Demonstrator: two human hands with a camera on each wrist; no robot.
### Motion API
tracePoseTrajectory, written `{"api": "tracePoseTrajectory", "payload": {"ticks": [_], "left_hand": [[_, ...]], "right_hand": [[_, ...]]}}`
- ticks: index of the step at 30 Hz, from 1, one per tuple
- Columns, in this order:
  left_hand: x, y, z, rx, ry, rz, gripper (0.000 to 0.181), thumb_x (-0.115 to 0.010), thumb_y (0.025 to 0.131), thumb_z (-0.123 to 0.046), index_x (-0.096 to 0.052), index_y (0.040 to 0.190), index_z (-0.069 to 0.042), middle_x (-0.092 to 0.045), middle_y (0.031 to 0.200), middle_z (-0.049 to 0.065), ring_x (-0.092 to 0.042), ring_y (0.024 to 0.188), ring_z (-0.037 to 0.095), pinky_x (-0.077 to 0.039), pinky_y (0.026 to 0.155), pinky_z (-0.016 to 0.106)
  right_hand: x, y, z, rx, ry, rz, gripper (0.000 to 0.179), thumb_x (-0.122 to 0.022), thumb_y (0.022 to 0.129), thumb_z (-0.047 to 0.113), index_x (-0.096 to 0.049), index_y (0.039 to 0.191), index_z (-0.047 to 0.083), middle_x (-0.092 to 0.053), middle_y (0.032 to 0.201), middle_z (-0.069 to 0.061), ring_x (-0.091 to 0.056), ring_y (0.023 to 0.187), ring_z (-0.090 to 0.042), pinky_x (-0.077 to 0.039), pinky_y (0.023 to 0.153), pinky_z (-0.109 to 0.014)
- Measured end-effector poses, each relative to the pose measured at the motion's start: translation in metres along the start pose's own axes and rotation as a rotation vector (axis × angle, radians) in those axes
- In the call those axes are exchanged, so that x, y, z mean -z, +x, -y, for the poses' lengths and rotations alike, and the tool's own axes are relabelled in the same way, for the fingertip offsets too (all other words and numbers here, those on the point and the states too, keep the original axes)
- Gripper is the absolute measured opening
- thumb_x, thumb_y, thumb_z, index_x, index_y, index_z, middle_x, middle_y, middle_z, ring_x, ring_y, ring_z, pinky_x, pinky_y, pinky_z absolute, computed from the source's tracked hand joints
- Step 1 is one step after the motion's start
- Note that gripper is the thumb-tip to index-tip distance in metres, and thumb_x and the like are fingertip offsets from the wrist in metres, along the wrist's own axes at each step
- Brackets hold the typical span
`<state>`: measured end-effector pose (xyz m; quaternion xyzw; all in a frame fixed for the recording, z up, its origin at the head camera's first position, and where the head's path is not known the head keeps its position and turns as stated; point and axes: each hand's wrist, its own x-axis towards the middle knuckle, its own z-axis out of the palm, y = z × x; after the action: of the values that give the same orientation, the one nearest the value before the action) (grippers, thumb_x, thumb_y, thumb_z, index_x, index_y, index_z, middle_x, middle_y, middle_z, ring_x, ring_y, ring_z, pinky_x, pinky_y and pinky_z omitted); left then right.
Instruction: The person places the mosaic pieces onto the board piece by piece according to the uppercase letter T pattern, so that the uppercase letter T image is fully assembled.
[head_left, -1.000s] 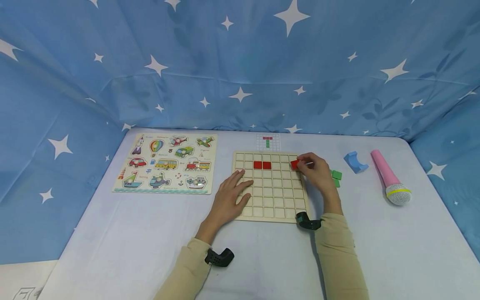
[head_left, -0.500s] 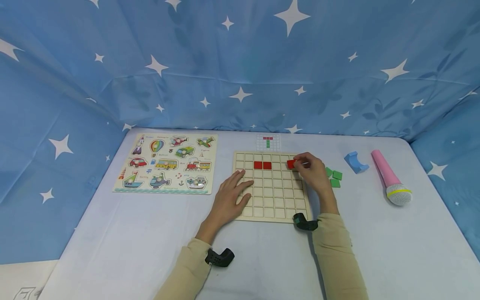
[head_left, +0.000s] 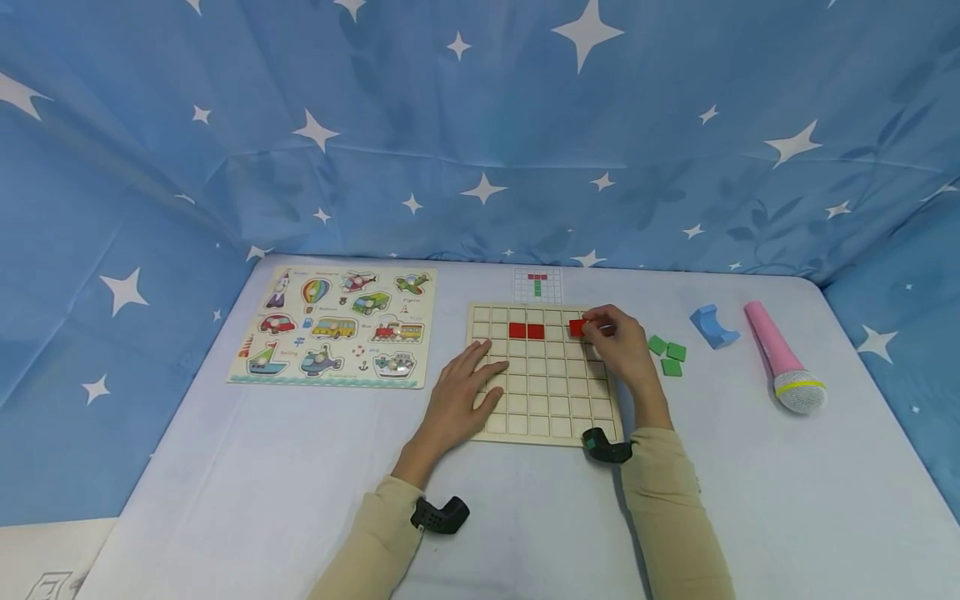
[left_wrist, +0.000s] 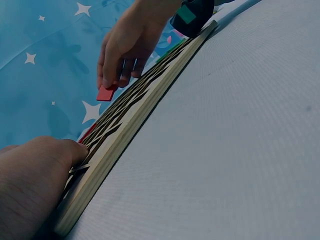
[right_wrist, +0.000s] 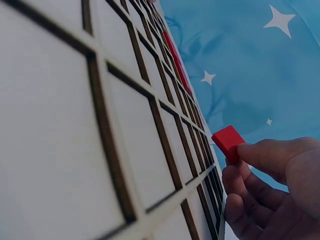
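Note:
A wooden grid board (head_left: 537, 406) lies mid-table, with two red square tiles (head_left: 517, 331) side by side in its second row from the top. My right hand (head_left: 624, 343) pinches another red tile (right_wrist: 229, 142) between thumb and fingers, above the board's upper right part. In the left wrist view that held tile (left_wrist: 105, 93) is raised off the grid. My left hand (head_left: 456, 395) rests on the board's left side, fingers spread. Several green tiles (head_left: 672, 367) lie on the table to the right of the board.
Behind the board lies a small pattern card (head_left: 537, 286) showing a red and green T shape. A picture puzzle board (head_left: 330, 329) is at the left. At the right are a blue arch block (head_left: 712, 327) and a pink toy microphone (head_left: 783, 357).
My right hand has moved left over the board with the pinched red tile, uncovering more of the green tiles. The left hand stays in place.

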<state>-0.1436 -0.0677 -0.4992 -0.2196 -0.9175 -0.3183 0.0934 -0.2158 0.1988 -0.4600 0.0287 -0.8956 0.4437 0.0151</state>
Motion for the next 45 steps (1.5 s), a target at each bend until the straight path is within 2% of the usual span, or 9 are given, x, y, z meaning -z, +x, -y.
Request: {"api": "tracePoseTrajectory", "payload": {"ticks": [6, 13, 21, 33, 45], "left_hand": [[-0.001, 0.002, 0.002, -0.011, 0.015, -0.006, 0.036, -0.055, 0.095, -0.028, -0.057, 0.130, -0.020, -0.037, 0.151, 0.008, -0.027, 0.143, 0.025, -0.026, 0.114, 0.048], [0.000, 0.003, 0.002, -0.002, 0.010, 0.004, 0.036, -0.055, 0.095, -0.029, -0.057, 0.130, -0.021, -0.036, 0.151, 0.008, -0.026, 0.144, 0.024, -0.025, 0.115, 0.048], [-0.001, 0.002, 0.002, -0.011, 0.012, -0.001, 0.036, -0.054, 0.095, -0.029, -0.057, 0.130, -0.020, -0.037, 0.151, 0.008, -0.027, 0.143, 0.026, -0.026, 0.114, 0.049], [-0.002, 0.001, 0.001, -0.004, 0.010, 0.011, 0.037, -0.054, 0.095, -0.030, -0.057, 0.130, -0.021, -0.036, 0.151, 0.008, -0.026, 0.144, 0.025, -0.026, 0.114, 0.049], [-0.002, -0.001, 0.000, -0.004, 0.009, 0.002, 0.036, -0.055, 0.094, -0.028, -0.058, 0.129, -0.019, -0.038, 0.150, 0.009, -0.028, 0.143, 0.026, -0.027, 0.114, 0.050]], "right_hand": [[-0.002, 0.002, 0.004, 0.028, 0.016, 0.016, 0.023, -0.055, 0.095, 0.016, -0.060, 0.114, 0.005, -0.063, 0.106, -0.018, -0.059, 0.093, -0.030, -0.048, 0.073, -0.036], [-0.007, 0.003, 0.006, 0.026, 0.027, 0.035, 0.024, -0.054, 0.095, 0.015, -0.059, 0.115, 0.002, -0.062, 0.107, -0.020, -0.059, 0.097, -0.032, -0.048, 0.083, -0.040], [-0.011, 0.000, 0.010, 0.003, 0.016, 0.024, 0.024, -0.055, 0.094, 0.016, -0.058, 0.114, 0.003, -0.063, 0.105, -0.020, -0.062, 0.092, -0.032, -0.049, 0.074, -0.035], [-0.020, 0.001, 0.009, -0.018, -0.051, -0.023, 0.021, -0.057, 0.092, 0.019, -0.061, 0.109, 0.007, -0.065, 0.098, -0.014, -0.060, 0.085, -0.027, -0.045, 0.072, -0.032], [-0.025, -0.001, 0.014, -0.044, -0.086, -0.009, 0.022, -0.055, 0.092, 0.021, -0.061, 0.109, 0.009, -0.064, 0.098, -0.012, -0.058, 0.084, -0.024, -0.040, 0.068, -0.029]]}}
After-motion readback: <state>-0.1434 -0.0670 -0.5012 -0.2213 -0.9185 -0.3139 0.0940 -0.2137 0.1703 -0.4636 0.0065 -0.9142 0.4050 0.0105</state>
